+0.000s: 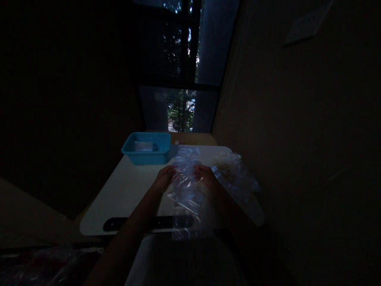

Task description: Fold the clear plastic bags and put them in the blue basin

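Note:
Above the middle of a white table (131,190), a clear plastic bag (187,178) is stretched between my two hands. My left hand (165,177) grips its left side, fingers closed on the film. On the right side, my right hand (205,174) pinches the same bag. The film is wrinkled and shiny, and its lower part hangs toward the table's front edge. Just right of my right hand lies a loose heap of clear plastic bags (235,174). The dim light hides fine detail at the fingertips.
A blue plastic basin (151,159) stands at the back left with a pale packet (143,146) inside. Along the front edge runs a dark strip (160,222). A window (180,109) is behind the table, a wall (297,139) to the right. Shiny plastic (47,262) shows at lower left.

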Demonstrator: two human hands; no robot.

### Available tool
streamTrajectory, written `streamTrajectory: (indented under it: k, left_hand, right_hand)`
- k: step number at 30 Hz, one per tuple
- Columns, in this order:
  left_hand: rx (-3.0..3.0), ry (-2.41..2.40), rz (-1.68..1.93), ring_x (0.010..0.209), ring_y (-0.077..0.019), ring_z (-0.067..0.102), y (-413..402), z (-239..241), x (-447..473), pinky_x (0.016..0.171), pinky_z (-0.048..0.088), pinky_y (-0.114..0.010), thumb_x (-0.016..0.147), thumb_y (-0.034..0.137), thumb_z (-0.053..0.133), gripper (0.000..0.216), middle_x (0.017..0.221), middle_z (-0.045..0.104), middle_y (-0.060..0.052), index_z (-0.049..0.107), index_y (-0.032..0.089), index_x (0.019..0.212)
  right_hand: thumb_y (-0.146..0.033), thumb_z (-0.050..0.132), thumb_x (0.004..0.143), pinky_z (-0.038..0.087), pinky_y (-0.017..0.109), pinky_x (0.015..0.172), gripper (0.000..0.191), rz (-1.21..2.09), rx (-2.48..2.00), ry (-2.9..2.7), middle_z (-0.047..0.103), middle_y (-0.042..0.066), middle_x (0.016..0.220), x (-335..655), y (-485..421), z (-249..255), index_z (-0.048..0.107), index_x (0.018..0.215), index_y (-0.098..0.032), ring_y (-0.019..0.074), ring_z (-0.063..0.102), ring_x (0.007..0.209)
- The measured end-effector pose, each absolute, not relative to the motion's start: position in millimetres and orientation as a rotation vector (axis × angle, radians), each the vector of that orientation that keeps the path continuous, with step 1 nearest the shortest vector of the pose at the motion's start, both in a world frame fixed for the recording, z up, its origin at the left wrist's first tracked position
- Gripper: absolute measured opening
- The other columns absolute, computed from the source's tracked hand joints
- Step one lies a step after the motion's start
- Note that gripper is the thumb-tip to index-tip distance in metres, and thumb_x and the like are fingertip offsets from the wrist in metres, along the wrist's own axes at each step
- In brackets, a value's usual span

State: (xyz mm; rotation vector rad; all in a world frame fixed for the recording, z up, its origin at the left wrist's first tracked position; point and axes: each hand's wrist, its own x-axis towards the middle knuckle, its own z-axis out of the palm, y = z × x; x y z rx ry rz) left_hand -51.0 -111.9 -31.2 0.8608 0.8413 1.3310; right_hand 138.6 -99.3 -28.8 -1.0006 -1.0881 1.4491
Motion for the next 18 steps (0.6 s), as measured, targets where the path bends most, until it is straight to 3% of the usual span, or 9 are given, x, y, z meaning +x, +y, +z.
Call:
streamTrajectory:
  k: [10, 18]
  left_hand:
    - [0.857, 0.857, 1.372, 0.058, -0.013, 0.057, -115.9, -24.2, -48.5, 0.061, 0.044, -0.026, 0.049, 0.022, 0.071, 0.024, 0.064, 0.064, -0.003, 0.063, 0.012, 0.069]
    - [0.912, 0.849, 1.271, 0.063, -0.0172, 0.06, -118.9, -21.5, -48.8, 0.064, 0.044, -0.03, 0.05, 0.03, 0.074, 0.035, 0.071, 0.067, -0.007, 0.066, 0.01, 0.077]
  right_hand:
    - [-0.04, 0.066, 0.054, 0.033, 0.022, 0.04, 0.031, 1.474, -0.974, -1.044, 0.059, 0.001, 0.05, 136.4, -102.6, -23.4, 0.061, 0.074, -0.016, 0.0111, 0.049, 0.043]
    - [-0.038, 0.067, 0.055, 0.034, 0.021, 0.044, 0.025, 1.473, -0.959, -1.155, 0.055, -0.002, 0.048, 137.2, -101.4, -30.4, 0.06, 0.065, -0.016, 0.009, 0.048, 0.044]
